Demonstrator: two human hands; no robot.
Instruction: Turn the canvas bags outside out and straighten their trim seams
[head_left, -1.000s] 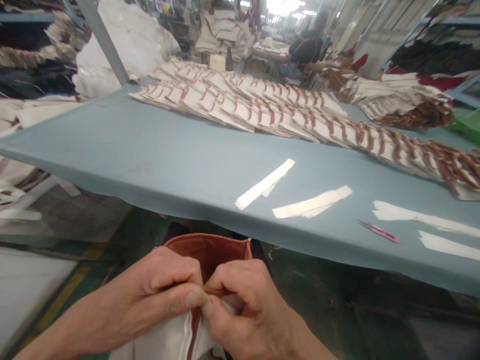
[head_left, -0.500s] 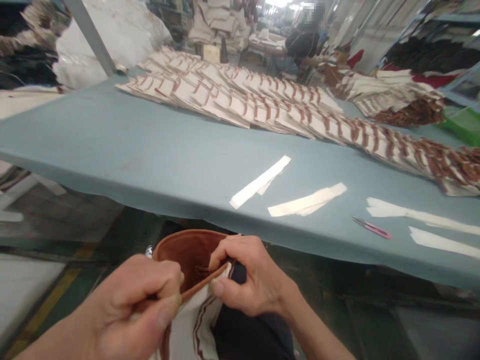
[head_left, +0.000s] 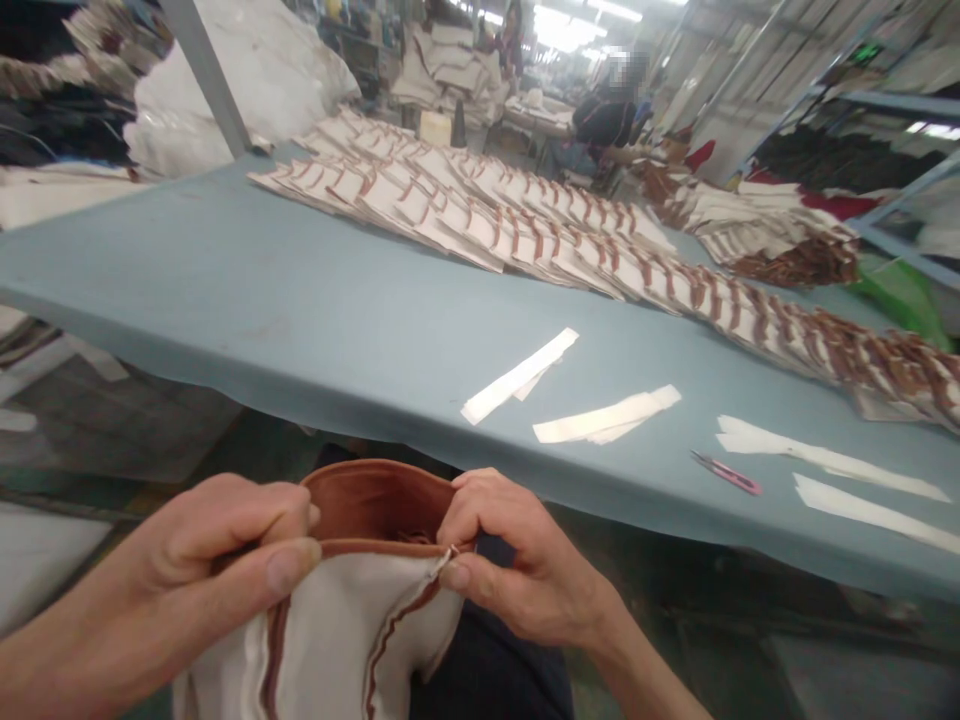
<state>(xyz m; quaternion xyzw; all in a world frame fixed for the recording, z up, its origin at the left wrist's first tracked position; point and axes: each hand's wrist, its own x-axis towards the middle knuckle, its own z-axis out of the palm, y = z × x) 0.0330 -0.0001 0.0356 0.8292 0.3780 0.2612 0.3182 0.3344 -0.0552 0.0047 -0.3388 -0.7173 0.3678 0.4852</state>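
Between my hands is a cream fabric bag (head_left: 337,620) with brown seam edging and a reddish-brown lining, its mouth spread wide. My left hand (head_left: 232,560) pinches the rim on the left, thumb outside and fingers curled over the edge. On the right, my right hand (head_left: 510,560) grips the rim where a seam meets it, thumb pressed against the outer side. The lower part of the bag hangs over my dark-clothed lap and runs out of view. Some brown material lies bunched inside the mouth, too shadowed to make out.
Ahead stretches a blue-covered table (head_left: 337,290). Long overlapping rows of cream and brown fabric pieces (head_left: 525,230) lie across it. Nearer are white strips (head_left: 521,375) and pink thread snips (head_left: 726,472). A metal post (head_left: 206,75) rises at the left; a person (head_left: 604,120) sits beyond.
My left hand has moved left and slightly up, pulling the rim straighter between both hands. More of the bag's cream outside now shows. The view has shifted slightly.
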